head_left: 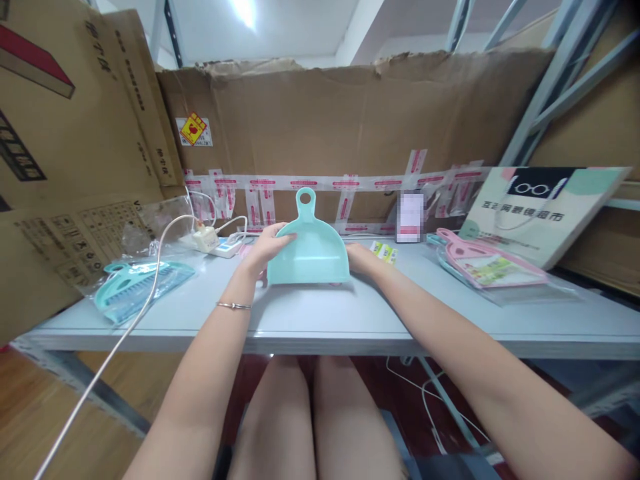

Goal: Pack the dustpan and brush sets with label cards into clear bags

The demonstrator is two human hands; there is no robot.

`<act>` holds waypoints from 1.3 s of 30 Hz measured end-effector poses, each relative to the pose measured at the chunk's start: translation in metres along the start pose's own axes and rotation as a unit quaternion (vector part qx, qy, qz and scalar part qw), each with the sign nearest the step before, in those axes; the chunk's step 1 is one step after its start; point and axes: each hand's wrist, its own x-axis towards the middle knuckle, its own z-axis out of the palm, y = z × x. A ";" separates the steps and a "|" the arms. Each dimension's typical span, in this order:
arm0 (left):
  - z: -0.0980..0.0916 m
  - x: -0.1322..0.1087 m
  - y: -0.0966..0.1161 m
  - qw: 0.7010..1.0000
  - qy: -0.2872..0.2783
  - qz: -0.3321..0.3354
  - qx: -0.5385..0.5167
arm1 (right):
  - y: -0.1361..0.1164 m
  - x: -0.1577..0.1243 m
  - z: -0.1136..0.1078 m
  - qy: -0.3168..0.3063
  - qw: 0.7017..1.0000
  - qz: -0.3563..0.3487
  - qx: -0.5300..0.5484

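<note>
A light turquoise dustpan (310, 257) is held upright over the table, its looped handle pointing up and its wide edge down. My left hand (267, 248) grips it at the left side, thumb across the front face and fingers behind. My right hand (359, 257) is at the pan's right edge, its fingers hidden behind the pan, so its hold cannot be made out. Bits of something pink (261, 279) show behind and below the dustpan. A small green-and-yellow label card (384, 252) lies just beyond my right wrist.
Bagged turquoise dustpan and brush (143, 287) lie left, with a white cable (159, 267) crossing over them. A power strip (227, 247) sits behind. A phone-like screen (410, 218) leans on the cardboard (320, 120). Bagged pink dustpan (493, 263) and a paper bag (540, 213) are right.
</note>
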 end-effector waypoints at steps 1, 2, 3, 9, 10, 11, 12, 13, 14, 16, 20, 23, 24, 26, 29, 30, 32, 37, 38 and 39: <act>0.001 -0.001 0.001 1.000 -0.002 0.000 0.003 | 0.000 0.000 0.000 0.021 1.000 0.002 0.015; 0.003 -0.002 0.002 1.000 -0.005 0.001 0.006 | 0.000 0.000 0.000 0.050 0.998 0.009 0.031; 0.004 -0.003 0.003 1.000 -0.009 0.001 0.009 | 0.001 0.002 -0.002 0.088 0.995 0.024 0.048; 0.016 -0.004 0.001 0.999 -0.031 0.007 0.032 | 0.026 0.012 -0.041 0.386 0.895 0.186 0.121; 0.018 -0.004 0.000 0.999 -0.035 0.007 0.035 | 0.032 0.010 -0.051 0.422 0.873 0.205 0.136; 0.019 -0.004 0.000 0.999 -0.040 0.008 0.036 | 0.038 0.007 -0.062 0.456 0.848 0.216 0.164; 0.021 -0.005 -0.001 0.998 -0.045 0.009 0.037 | 0.042 0.003 -0.072 0.487 0.820 0.218 0.208; 0.022 -0.005 -0.001 0.998 -0.050 0.010 0.037 | 0.044 -0.001 -0.082 0.511 0.791 0.209 0.266; 0.024 -0.006 -0.001 0.998 -0.055 0.011 0.037 | 0.044 -0.006 -0.092 0.521 0.763 0.189 0.332; 0.026 -0.007 -0.001 0.998 -0.059 0.013 0.036 | 0.037 -0.015 -0.107 0.478 0.741 0.134 0.452; 0.029 -0.010 0.001 0.997 -0.069 0.002 0.027 | 0.001 -0.030 -0.114 0.247 0.808 0.086 0.527; 0.031 -0.011 0.002 0.994 -0.103 -0.031 -0.004 | -0.032 -0.033 -0.102 0.061 0.845 0.081 0.525; 0.031 -0.010 0.002 0.993 -0.111 -0.042 -0.014 | -0.042 -0.032 -0.096 -0.003 0.851 0.076 0.520; 0.033 -0.010 0.003 0.992 -0.109 -0.055 -0.027 | -0.056 -0.030 -0.085 -0.099 0.856 0.069 0.503; 0.034 -0.010 0.004 0.994 -0.088 -0.051 -0.031 | -0.065 -0.025 -0.076 -0.134 0.865 0.069 0.479; 0.035 -0.010 0.004 0.995 -0.086 -0.044 -0.028 | -0.066 -0.024 -0.074 -0.127 0.870 0.072 0.471; 0.035 -0.012 0.006 0.994 -0.100 -0.027 -0.019 | -0.066 -0.022 -0.072 -0.095 0.881 0.084 0.455; 0.034 -0.016 0.011 0.989 -0.147 0.013 0.022 | -0.074 -0.018 -0.067 0.075 0.915 0.125 0.376; 0.033 -0.016 0.011 0.988 -0.148 0.017 0.027 | -0.077 -0.018 -0.065 0.108 0.927 0.114 0.341; 0.032 -0.017 0.012 0.988 -0.150 0.018 0.030 | -0.079 -0.018 -0.063 0.136 0.938 0.097 0.304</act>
